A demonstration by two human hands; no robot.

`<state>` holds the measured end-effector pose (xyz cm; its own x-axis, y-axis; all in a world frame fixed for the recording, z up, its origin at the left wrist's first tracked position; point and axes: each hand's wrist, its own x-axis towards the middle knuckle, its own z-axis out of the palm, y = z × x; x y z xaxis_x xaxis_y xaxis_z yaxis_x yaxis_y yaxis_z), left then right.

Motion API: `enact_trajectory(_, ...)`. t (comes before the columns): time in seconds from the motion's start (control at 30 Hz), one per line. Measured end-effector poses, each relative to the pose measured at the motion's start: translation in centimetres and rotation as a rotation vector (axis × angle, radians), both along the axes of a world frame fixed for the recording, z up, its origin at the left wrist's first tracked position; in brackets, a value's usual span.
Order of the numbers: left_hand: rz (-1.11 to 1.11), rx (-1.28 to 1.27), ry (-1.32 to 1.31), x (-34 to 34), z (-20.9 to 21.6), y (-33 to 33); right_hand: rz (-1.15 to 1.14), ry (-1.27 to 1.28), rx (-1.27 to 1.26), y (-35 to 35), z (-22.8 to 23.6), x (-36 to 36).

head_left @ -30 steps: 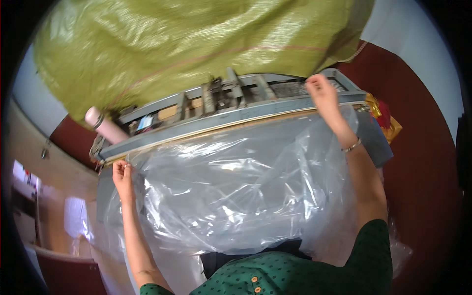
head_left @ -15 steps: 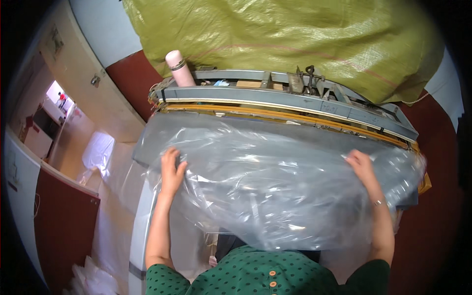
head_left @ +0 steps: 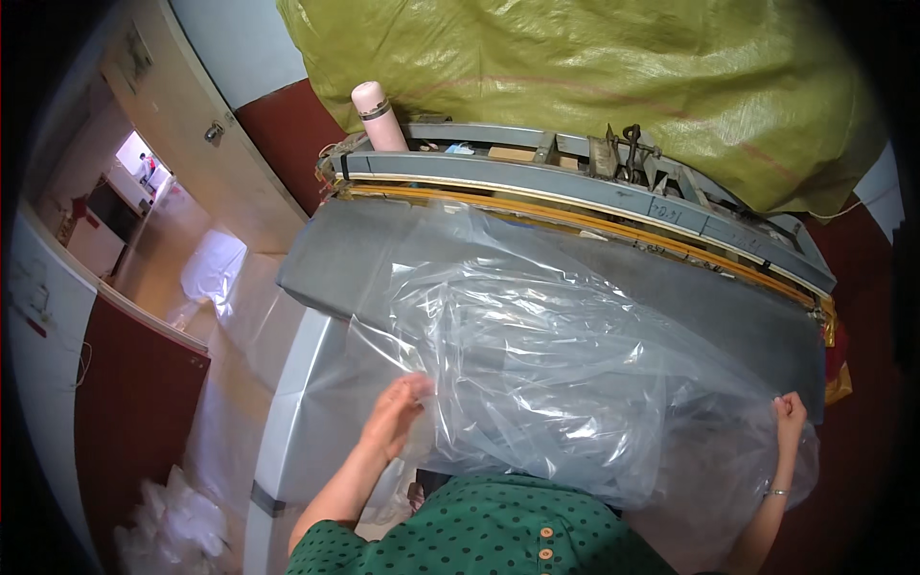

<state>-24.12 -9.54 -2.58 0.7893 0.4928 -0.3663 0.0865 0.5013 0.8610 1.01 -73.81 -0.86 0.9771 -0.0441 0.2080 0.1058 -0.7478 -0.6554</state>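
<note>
A large sheet of clear plastic film [head_left: 537, 355] lies crumpled over the grey padded bed [head_left: 345, 244] of a long machine and hangs toward my body. At the film's right edge my right hand [head_left: 790, 414] is closed in a pinch on it, low beside the bed's right end. My left hand [head_left: 395, 414] is at the film's left side, nearer to me than the bed. Its fingers are curled in and slightly blurred, touching or overlapping the film's edge; whether they grip it is hard to see.
Behind the bed runs a grey metal frame [head_left: 498, 174] with an orange strip [head_left: 517, 206]. A pink bottle [head_left: 379, 120] stands there, below a yellow-green woven sheet [head_left: 575, 57]. More plastic [head_left: 177, 522] lies on the floor at left, near an open door [head_left: 196, 105].
Both hands have come back toward my body, the right one also outward to the right. The film has slid toward me, baring the bed's far and left parts.
</note>
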Motion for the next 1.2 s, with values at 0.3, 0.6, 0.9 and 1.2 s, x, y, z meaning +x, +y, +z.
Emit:
enact_trajectory(0.3, 0.259, 0.292, -0.293, 8.0, 5.0, 5.8, 0.022, -0.032, 0.048, -0.2, 0.3, -0.5)
enact_trajectory(0.6, 0.354, 1.904, 0.028, 13.0, 5.3, 9.4, -0.028, -0.046, 0.032, -2.7, -1.4, -0.3)
enact_trajectory(0.9, -0.595, 1.856, -0.027, 20.0, 1.1, 6.7, -0.016, 0.034, 0.029, -4.4, 0.1, -2.7)
enact_trajectory(1.2, -0.783, 1.917, -0.093, 17.6, 3.2, -0.5, -0.125, 0.193, 0.091, -15.7, -6.6, -9.6)
